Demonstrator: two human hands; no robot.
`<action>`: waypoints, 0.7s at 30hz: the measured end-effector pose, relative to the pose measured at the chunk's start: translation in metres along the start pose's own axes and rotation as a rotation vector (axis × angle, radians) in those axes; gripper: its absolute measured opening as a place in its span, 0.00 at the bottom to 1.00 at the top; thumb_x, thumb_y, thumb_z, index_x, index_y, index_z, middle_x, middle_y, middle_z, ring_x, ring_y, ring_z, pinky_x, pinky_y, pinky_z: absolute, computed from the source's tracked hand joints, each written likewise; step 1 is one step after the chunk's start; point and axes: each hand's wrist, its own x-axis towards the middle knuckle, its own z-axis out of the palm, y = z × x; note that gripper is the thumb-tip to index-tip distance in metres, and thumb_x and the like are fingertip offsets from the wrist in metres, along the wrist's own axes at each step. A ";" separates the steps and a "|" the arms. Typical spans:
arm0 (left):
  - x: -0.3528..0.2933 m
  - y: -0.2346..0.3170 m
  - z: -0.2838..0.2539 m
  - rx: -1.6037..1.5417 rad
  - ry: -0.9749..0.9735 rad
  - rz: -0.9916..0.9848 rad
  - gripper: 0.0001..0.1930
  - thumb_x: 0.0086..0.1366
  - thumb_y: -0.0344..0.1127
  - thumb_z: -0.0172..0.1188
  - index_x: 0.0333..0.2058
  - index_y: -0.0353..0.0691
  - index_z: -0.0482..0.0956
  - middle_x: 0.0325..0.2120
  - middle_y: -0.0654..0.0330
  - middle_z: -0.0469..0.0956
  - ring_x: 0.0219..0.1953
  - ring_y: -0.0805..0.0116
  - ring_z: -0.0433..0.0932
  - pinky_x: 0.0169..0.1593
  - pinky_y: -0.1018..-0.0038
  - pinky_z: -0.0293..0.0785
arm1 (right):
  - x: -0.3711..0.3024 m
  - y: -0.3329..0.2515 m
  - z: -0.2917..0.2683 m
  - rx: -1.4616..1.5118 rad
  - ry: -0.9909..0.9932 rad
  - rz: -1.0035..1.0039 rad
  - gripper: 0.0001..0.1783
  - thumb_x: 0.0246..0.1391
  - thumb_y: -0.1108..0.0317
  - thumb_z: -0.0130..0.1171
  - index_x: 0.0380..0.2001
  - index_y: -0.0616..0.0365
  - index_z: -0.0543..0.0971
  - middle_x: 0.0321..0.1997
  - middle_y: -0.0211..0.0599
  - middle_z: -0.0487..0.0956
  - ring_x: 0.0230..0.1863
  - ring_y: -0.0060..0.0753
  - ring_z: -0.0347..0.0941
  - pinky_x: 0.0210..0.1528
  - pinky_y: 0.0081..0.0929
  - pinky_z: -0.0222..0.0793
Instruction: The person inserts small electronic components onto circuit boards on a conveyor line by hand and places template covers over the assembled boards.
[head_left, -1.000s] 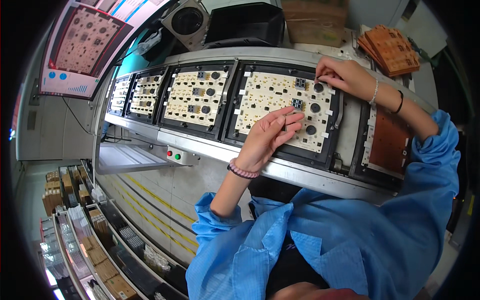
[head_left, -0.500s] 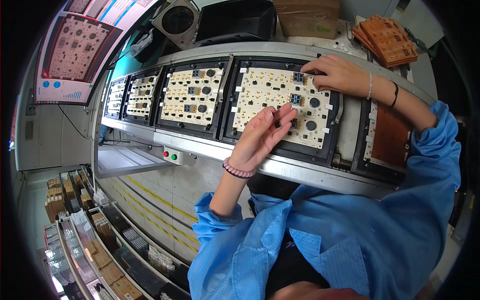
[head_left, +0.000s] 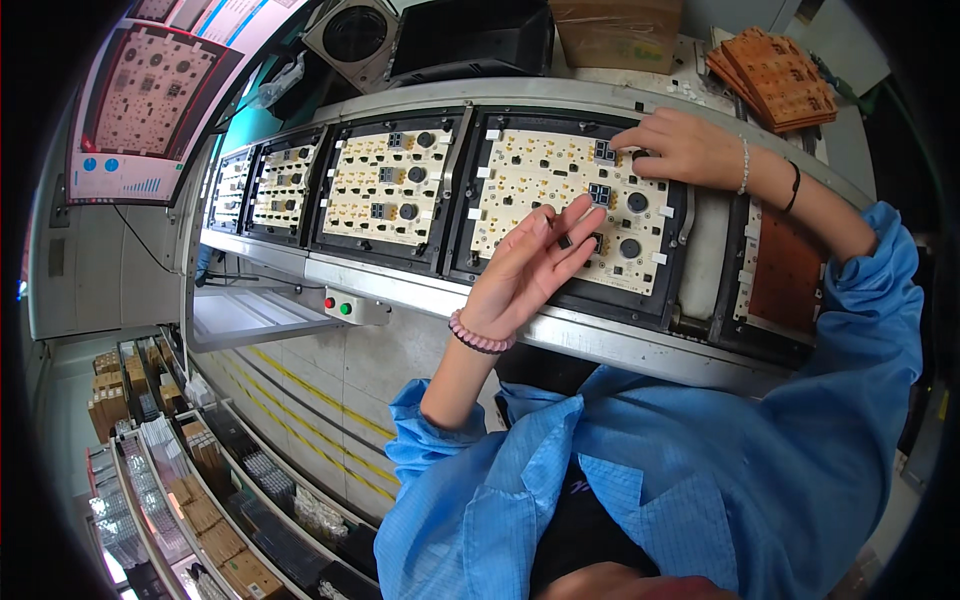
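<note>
A cream circuit board [head_left: 540, 215] lies in a black frame on the metal conveyor, in front of me. At its far right corner, my right hand [head_left: 672, 148] has thumb and forefinger pinched around a round black component [head_left: 640, 155], partly hidden by the fingers. My left hand [head_left: 540, 255] hovers over the board's near edge, palm up with fingers loosely curled. A small black part [head_left: 565, 242] rests against those fingers. Beside the hands, the board carries two-digit displays [head_left: 600, 194] and round black buzzers [head_left: 637, 203]. The left fingers partly cover the nearest display.
More framed boards [head_left: 380, 190] line the conveyor to the left; another frame with a brown panel [head_left: 785, 262] sits at right. Behind are a black bin [head_left: 470, 40], a cardboard box [head_left: 620, 35] and stacked brown boards [head_left: 775, 80]. A red-and-green button box [head_left: 357, 309] hangs in front.
The framed boards have shifted slightly right. My left fingers have loosened, exposing the small black part. My right hand has moved slightly right with the board, and the round component now shows between its fingers.
</note>
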 end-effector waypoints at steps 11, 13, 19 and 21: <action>0.001 0.001 0.004 0.016 -0.015 -0.028 0.06 0.75 0.32 0.50 0.44 0.37 0.74 0.68 0.47 0.59 0.71 0.54 0.57 0.70 0.61 0.64 | 0.005 -0.005 -0.002 -0.101 -0.071 -0.078 0.06 0.48 0.69 0.57 0.31 0.55 0.72 0.52 0.36 0.75 0.45 0.37 0.72 0.48 0.31 0.69; 0.001 0.002 0.004 0.013 -0.023 -0.038 0.06 0.75 0.32 0.50 0.43 0.37 0.74 0.68 0.47 0.58 0.72 0.54 0.56 0.70 0.62 0.64 | 0.005 -0.005 -0.003 -0.115 -0.117 -0.059 0.07 0.49 0.68 0.59 0.32 0.55 0.72 0.52 0.35 0.75 0.46 0.37 0.72 0.49 0.31 0.69; 0.003 0.000 0.000 0.082 -0.171 -0.007 0.08 0.74 0.36 0.53 0.47 0.43 0.77 0.69 0.54 0.59 0.74 0.56 0.51 0.74 0.58 0.55 | 0.021 -0.025 -0.022 0.224 -0.029 0.226 0.13 0.51 0.62 0.65 0.37 0.53 0.76 0.46 0.31 0.77 0.46 0.39 0.74 0.48 0.32 0.68; 0.005 -0.006 0.008 0.041 -0.125 0.023 0.06 0.74 0.36 0.53 0.44 0.42 0.75 0.70 0.52 0.56 0.72 0.57 0.54 0.73 0.59 0.56 | 0.038 -0.051 -0.032 0.203 0.155 0.152 0.14 0.49 0.60 0.66 0.38 0.52 0.80 0.41 0.29 0.80 0.43 0.37 0.76 0.45 0.32 0.70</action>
